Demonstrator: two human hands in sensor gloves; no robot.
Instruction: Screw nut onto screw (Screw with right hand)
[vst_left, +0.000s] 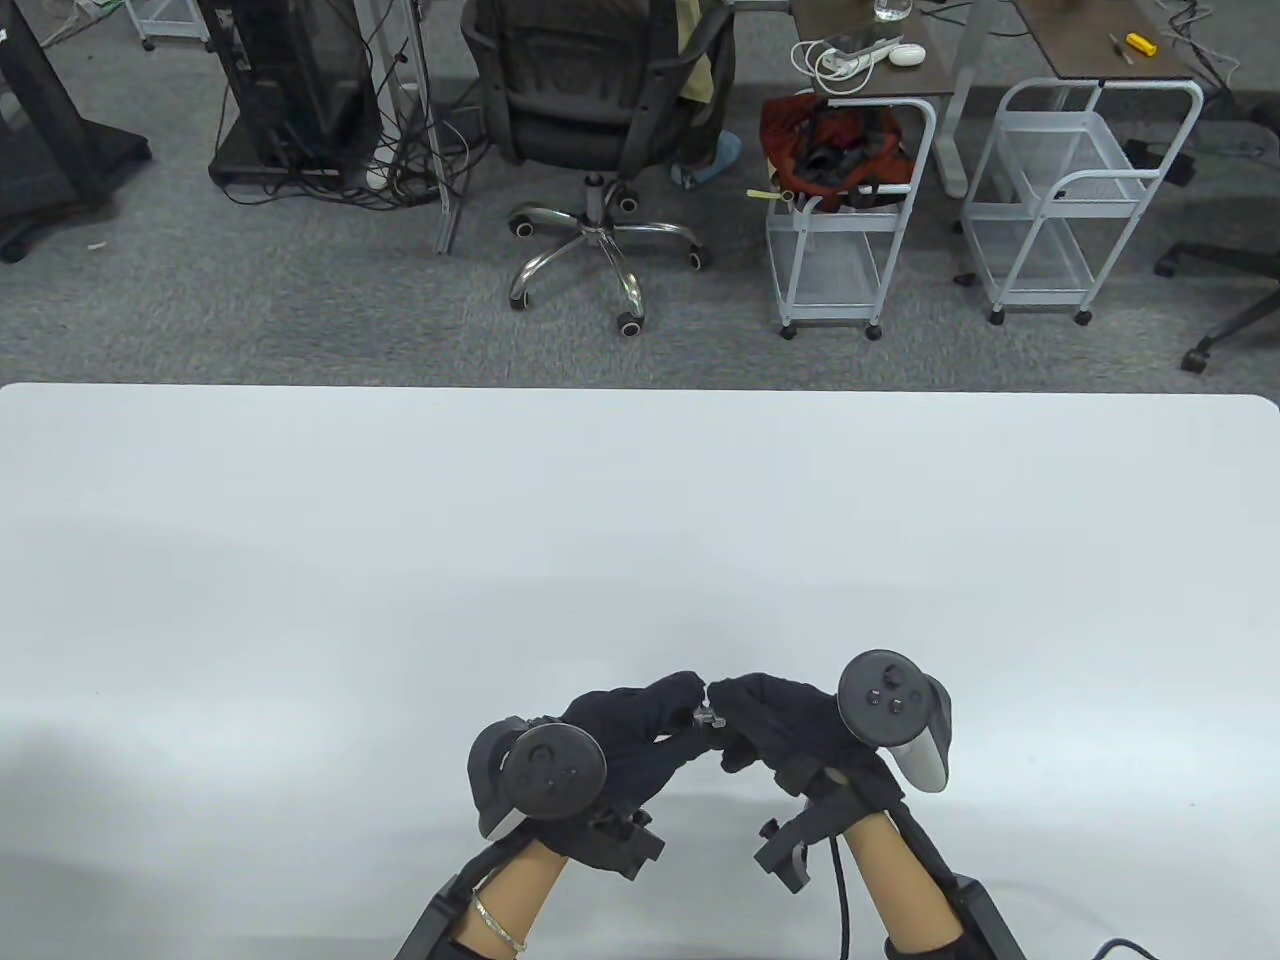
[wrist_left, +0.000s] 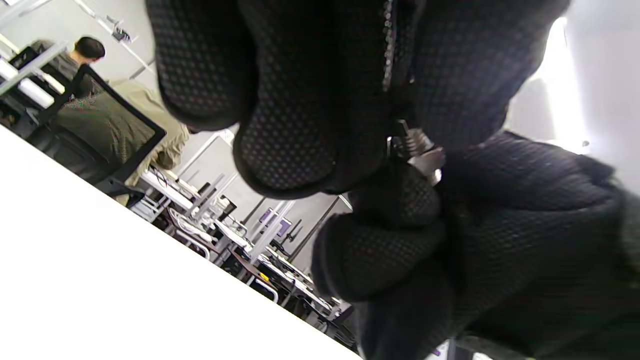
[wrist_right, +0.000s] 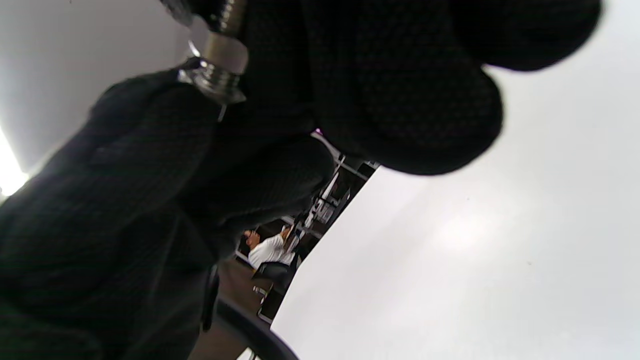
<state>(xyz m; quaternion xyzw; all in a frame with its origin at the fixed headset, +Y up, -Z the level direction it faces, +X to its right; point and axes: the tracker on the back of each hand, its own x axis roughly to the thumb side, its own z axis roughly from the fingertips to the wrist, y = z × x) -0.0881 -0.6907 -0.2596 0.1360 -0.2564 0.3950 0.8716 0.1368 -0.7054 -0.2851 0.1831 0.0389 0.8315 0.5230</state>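
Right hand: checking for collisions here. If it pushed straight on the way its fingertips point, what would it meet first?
The right hand points toward the left hand; it would first press the small metal screw and nut between them, then the left fingertips. Depth looks aligned.

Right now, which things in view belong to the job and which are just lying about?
Job: screw and nut, held between left hand and right hand above the table.

Lying about: office chair, two white carts, red bag.

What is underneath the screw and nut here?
Only bare white table lies below the screw and nut, pinched in the air between left hand and right hand; gloved fingertips cover most of the metal.
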